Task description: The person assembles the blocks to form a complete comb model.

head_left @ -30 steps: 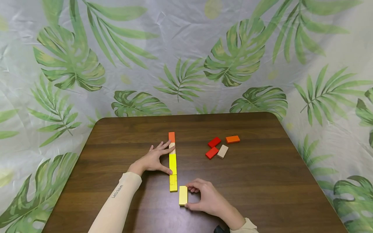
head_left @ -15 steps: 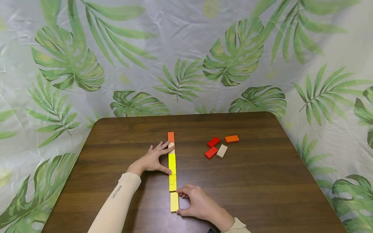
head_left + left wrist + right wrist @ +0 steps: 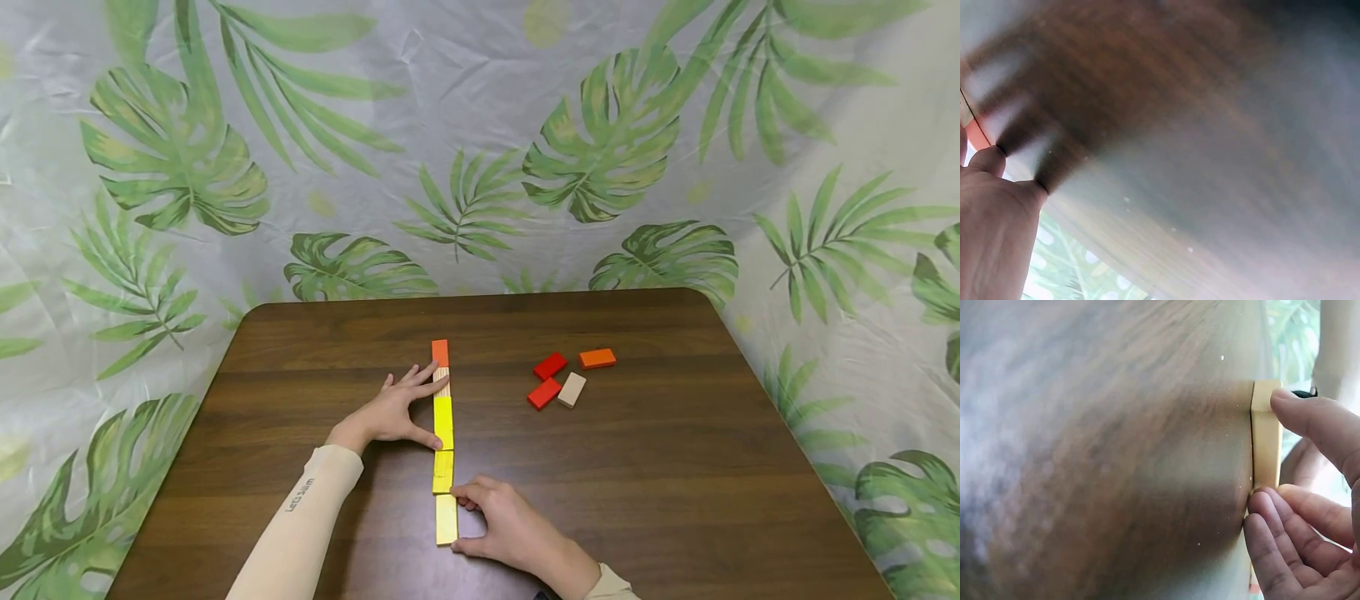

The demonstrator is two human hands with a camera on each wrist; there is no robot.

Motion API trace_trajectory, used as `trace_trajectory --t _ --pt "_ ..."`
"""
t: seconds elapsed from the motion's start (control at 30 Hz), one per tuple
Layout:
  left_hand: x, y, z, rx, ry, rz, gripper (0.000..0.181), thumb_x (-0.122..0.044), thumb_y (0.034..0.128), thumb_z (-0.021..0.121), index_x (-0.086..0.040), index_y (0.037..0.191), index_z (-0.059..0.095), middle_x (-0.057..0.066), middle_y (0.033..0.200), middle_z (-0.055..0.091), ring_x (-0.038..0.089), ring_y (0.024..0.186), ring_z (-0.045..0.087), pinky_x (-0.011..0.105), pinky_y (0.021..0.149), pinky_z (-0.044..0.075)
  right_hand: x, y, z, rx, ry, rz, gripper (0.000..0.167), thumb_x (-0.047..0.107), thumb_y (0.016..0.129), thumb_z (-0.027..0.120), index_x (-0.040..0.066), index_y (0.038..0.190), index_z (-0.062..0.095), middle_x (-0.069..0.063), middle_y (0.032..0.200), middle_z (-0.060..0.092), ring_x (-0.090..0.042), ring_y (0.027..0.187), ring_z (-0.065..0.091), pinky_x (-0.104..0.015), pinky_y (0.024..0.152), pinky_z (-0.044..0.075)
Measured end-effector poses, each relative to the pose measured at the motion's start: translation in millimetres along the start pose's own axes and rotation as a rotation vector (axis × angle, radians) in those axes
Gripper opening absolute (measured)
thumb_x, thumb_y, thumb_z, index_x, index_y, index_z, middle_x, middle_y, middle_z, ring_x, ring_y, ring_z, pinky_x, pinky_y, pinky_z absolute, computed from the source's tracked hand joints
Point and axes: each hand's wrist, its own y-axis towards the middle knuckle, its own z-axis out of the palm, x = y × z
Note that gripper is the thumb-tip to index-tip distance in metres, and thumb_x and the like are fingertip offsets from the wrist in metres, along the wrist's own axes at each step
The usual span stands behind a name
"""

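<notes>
A straight row of small wooden blocks runs toward me on the table. From the far end come an orange-red block, a natural wood block, a bright yellow block and another yellow block. My left hand rests along the row's left side with fingers spread. Its fingertips reach the natural wood block, and its thumb touches the bright yellow one. At the near end, my right hand pinches a pale yellow block lengthwise between thumb and fingers, its far end against the row.
Right of the row lie two red blocks, an orange block and a light wood block. The dark wooden table ends at a leaf-patterned cloth behind.
My right hand has brought the pale yellow block leftward and slightly nearer me, from beside the row to its near end. The left hand has stayed in place on the row.
</notes>
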Motion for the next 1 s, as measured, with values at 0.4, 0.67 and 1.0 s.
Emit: trace_trajectory --t 0.4,0.67,1.0 --pt "0.5 0.3 0.2 -0.005 0.007 0.005 0.115 -0.057 0.0755 0.095 -0.027 0.17 0.036 0.003 0.183 0.011 0.043 0.169 0.007 0.079 0.128 0.001 2.2 -0.7 0.8 0.001 -0.047 -0.075 0.05 0.027 0.087 0.093 0.01 0.13 0.077 0.004 0.11 0.072 0.002 0.092 0.061 -0.016 0.084 0.056" --pt "-0.8 -0.2 -0.4 0.001 0.002 0.001 0.115 -0.059 0.0764 0.093 -0.03 0.17 0.034 -0.001 0.183 0.008 0.039 0.17 0.004 0.077 0.129 -0.001 4.5 1.2 0.8 -0.012 -0.067 -0.089 0.056 0.027 0.087 0.093 0.007 0.136 0.074 0.003 0.106 0.071 0.002 0.088 0.058 -0.013 0.079 0.053" --pt "-0.9 -0.7 -0.4 0.006 -0.005 0.0 0.115 -0.058 0.0767 0.094 -0.028 0.17 0.034 0.0 0.183 0.009 0.041 0.17 0.004 0.078 0.128 -0.001 4.5 4.0 -1.4 0.026 -0.107 -0.064 0.059 0.031 0.088 0.092 0.007 0.139 0.073 0.004 0.108 0.07 0.005 0.084 0.052 -0.011 0.076 0.05"
